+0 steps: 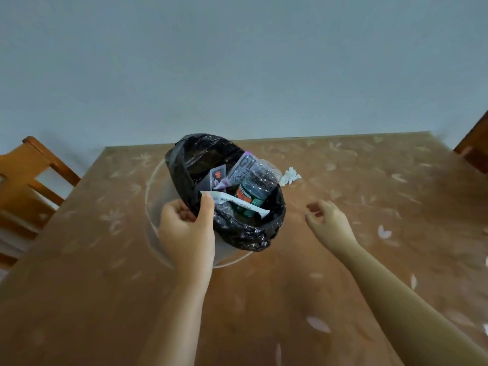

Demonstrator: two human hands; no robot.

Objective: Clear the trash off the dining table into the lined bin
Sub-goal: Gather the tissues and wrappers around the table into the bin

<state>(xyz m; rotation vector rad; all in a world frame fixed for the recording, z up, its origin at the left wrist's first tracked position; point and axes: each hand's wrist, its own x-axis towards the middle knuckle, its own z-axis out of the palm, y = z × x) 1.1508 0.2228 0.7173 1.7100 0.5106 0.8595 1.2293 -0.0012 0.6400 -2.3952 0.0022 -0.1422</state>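
**Bin on the table, one scrap of tissue outside it**

A pale, see-through bin [158, 186] stands on the brown, leaf-patterned table [343, 299], towards its far side. A black liner [245, 233] is fitted in the bin and folded over its rim.

The left hand [186, 228] is at the bin's near-left edge. Its grip is closed: fingers curl outside and the thumb presses over the top, pinching the liner's rim.

The right hand [327, 220] hangs above the table just right of the bin. Its grip is loose, with the fingers slightly bent and holding nothing.

Inside the liner lies a clear plastic bottle [253, 191] with a green and red label. A long white paper sleeve [237, 204] slants across it. The sleeve's near end reaches the left thumb, and I cannot tell whether the thumb holds it. Behind these sit a purple-edged wrapper [241, 167] and a small dark packet [216, 175].

A crumpled white tissue [290, 176] lies on the table just beyond the bin's far-right rim.

A wooden chair [23, 180] stands at the table's left side. Part of another chair [475, 149] shows at the right edge. A plain pale wall [237, 62] rises behind the table.
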